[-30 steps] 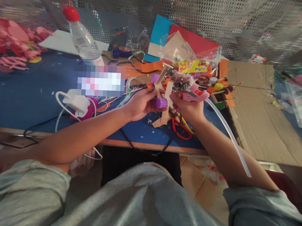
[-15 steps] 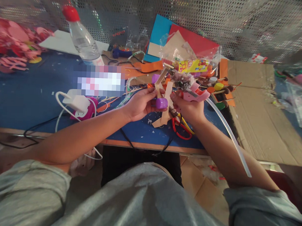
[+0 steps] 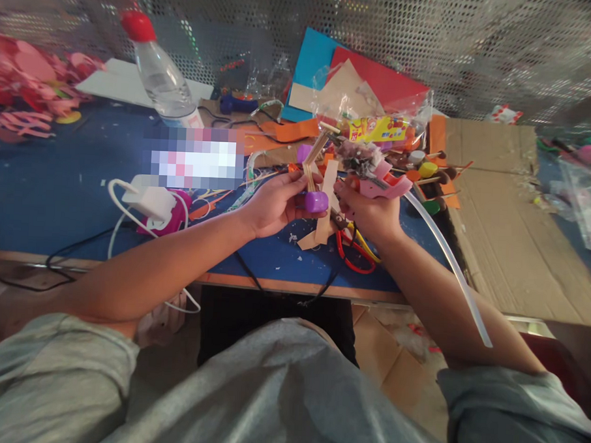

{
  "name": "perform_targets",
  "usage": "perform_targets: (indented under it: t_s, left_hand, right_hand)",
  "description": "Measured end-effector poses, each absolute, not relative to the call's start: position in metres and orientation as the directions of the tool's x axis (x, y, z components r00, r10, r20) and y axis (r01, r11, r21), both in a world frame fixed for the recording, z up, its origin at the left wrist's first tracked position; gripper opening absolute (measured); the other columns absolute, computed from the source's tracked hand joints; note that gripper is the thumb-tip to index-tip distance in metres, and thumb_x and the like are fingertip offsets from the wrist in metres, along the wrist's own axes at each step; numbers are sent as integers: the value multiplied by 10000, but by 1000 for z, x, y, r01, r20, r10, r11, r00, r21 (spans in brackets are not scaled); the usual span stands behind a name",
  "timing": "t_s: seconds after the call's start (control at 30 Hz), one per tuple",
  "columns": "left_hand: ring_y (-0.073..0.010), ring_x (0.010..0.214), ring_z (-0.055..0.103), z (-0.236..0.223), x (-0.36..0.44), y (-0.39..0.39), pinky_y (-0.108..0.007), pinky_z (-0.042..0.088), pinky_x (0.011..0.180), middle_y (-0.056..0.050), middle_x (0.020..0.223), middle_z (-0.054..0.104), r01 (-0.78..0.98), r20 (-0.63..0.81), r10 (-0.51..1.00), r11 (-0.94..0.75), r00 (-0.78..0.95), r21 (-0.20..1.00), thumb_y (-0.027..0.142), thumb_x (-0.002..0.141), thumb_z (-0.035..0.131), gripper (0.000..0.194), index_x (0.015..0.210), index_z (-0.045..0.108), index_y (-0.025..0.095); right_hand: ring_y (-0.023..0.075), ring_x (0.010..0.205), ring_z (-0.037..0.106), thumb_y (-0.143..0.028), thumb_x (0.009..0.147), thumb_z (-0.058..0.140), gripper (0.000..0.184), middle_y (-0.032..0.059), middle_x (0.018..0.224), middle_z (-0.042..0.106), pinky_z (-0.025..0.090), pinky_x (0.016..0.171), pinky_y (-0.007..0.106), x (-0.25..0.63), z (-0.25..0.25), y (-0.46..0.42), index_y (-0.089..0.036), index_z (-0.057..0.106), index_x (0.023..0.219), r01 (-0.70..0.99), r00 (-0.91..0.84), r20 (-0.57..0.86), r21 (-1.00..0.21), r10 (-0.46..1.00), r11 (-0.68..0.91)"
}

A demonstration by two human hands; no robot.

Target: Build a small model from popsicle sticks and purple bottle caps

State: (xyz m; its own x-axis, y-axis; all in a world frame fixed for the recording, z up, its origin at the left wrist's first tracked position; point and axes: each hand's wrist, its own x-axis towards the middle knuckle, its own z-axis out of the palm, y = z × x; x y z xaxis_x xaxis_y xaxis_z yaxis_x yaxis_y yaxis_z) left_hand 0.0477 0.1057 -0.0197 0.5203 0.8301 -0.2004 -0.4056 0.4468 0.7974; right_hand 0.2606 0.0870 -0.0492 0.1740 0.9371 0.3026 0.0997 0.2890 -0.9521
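Observation:
Between the thumb and fingers of my left hand (image 3: pixel 279 204) is a frame of thin wooden sticks (image 3: pixel 314 160), with a purple cap (image 3: pixel 316 202) at its near end. My right hand (image 3: pixel 371 212) is wrapped round a pink glue gun (image 3: pixel 384 185), whose front is covered in grey, fluffy residue. Its nozzle points at the upper part of the stick frame; whether they touch I cannot tell. A clear glue stick (image 3: pixel 450 264) trails from the gun's back over my right forearm. Below my hands lie red-and-yellow-handled scissors (image 3: pixel 355 253) and tan card strips (image 3: pixel 325 216).
A red-capped water bottle (image 3: pixel 167 85) stands back left, near a white charger plug (image 3: pixel 152 199) on a magenta socket block (image 3: pixel 181 210). Flat cardboard (image 3: pixel 511 224) covers the right side. Coloured sheets (image 3: pixel 306 72) and a plastic packet (image 3: pixel 378 128) lie behind. Black cords hang at the front edge.

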Motion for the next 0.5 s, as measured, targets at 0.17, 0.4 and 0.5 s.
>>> perform_targets:
  t_s: [0.17, 0.4, 0.5]
  left_hand:
    - [-172, 734, 826, -22, 47, 107, -397, 766, 938, -60, 882, 815, -406, -184, 825, 441, 534, 800, 220, 1200, 549, 219, 1133, 743, 145]
    - [-156, 731, 820, -26, 46, 110, -346, 770, 867, -56, 894, 819, -419, -154, 815, 438, 559, 795, 229, 1192, 576, 178, 1152, 727, 144]
    - [-167, 749, 826, -27, 45, 110, -342, 765, 842, -57, 896, 821, -411, -150, 814, 431, 562, 803, 238, 1191, 584, 175, 1164, 732, 148]
  right_hand:
    - [133, 526, 533, -600, 867, 983, 572, -50, 584, 570, 392, 462, 302, 261, -49, 87, -269, 547, 700, 133, 163, 306, -949, 938, 287]
    - [139, 546, 532, -605, 846, 972, 587, -46, 581, 539, 392, 484, 298, 264, -50, 89, -267, 516, 694, 178, 160, 307, -944, 938, 279]
    - [147, 562, 537, -632, 860, 952, 597, -30, 585, 557, 395, 495, 305, 264, -49, 89, -265, 521, 670, 212, 160, 311, -938, 937, 275]
